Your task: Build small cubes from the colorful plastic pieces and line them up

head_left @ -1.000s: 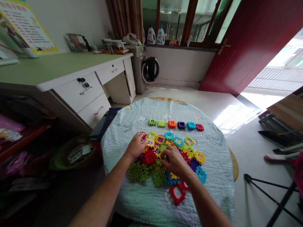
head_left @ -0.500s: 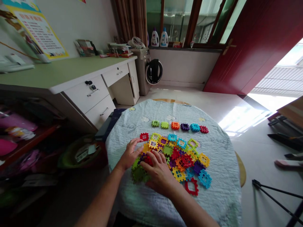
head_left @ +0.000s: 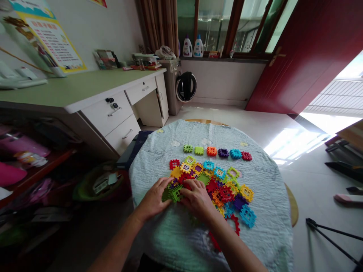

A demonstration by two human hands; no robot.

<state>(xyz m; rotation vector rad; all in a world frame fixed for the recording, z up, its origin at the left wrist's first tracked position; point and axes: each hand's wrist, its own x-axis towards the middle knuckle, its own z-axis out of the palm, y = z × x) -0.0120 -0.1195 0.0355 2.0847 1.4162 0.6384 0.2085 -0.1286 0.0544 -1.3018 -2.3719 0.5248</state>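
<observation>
Interlocking plastic building blocks lie in a loose pile in front of me, in red, yellow, blue, purple, orange and green. My left hand (head_left: 154,197) rests at the left edge of the pile, thumb and fingers apart around a dark green block (head_left: 166,195). My right hand (head_left: 199,198) is closed, its bent fingers at the right edge of a light green window block (head_left: 176,193). A red block (head_left: 185,177) lies just beyond the right fingers, partly covered. The right forearm partly hides a red frame block (head_left: 235,223).
Beyond the pile, several blocks form a row, with an orange block (head_left: 211,151) among them. A pale cloth (head_left: 153,155) covers the round table. To the left stand a desk (head_left: 93,88) and a bin (head_left: 93,187); a black tripod leg (head_left: 331,230) is at right.
My right hand has drawn its fingers in at the light green block. My left hand has moved nearer to me, beside the green blocks. A red block now shows under my right forearm.
</observation>
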